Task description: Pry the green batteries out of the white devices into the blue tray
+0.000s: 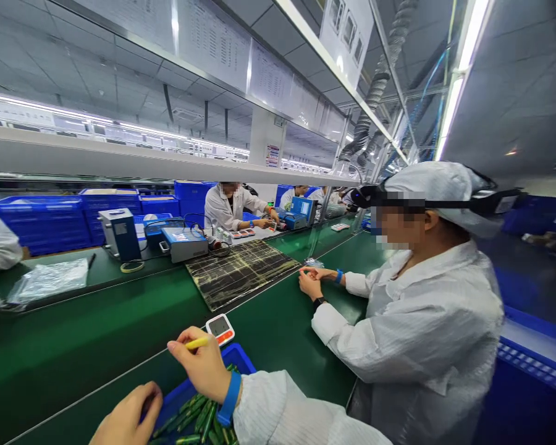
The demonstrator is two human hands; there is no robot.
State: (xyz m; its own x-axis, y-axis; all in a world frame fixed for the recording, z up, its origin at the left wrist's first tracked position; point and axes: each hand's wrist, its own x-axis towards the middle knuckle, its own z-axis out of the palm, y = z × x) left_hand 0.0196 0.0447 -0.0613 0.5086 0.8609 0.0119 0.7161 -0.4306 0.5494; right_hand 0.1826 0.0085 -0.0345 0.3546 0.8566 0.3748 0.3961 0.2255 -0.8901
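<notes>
L hand point(127, 417) sits at the near-left edge of the blue bin point(238, 357), fingers curled loosely, nothing seen in them; grip can't be told, wrist cut off by frame. R hand point(202, 364), just right, over the bin, pinches a yellow stick point(197, 342) btwn thumb & forefinger. Stick lies roughly level, long axis left-right, free end pointing right toward the white/orange meter point(221, 329). Green sticks point(199, 415) in the bin partly hidden by R sleeve. Far right, co-worker point(426, 346) in white.
</notes>
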